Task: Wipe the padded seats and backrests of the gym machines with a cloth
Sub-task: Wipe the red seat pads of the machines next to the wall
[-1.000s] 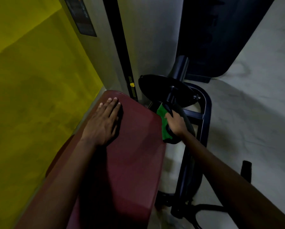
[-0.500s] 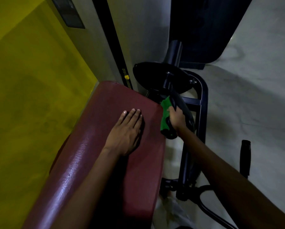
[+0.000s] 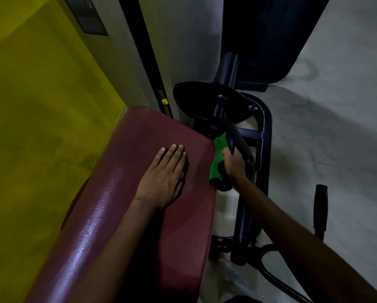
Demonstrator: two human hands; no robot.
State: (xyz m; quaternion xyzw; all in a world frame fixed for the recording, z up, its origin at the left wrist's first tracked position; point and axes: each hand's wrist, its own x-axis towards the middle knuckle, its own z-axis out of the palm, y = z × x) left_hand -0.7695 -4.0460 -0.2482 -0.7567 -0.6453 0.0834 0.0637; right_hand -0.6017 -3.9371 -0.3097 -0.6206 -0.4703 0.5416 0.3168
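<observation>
We are bracing our left hand [image 3: 164, 181] flat, fingers spread, on the pad [image 3: 152, 193] — our right hand [image 3: 232, 166] is pinching the cloth [image 3: 217, 159] around the handle [image 3: 241, 147] beside it — most padding likely unwiped.

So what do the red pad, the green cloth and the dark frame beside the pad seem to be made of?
The red pad looks like vinyl or faux leather: fine grain, glossy streaks along its left edge. The green cloth in the right hand seems soft, napped fabric, perhaps microfibre: matte and bunched. The dark frame looks like painted metal tube: smooth bend, dull sheen.
</observation>
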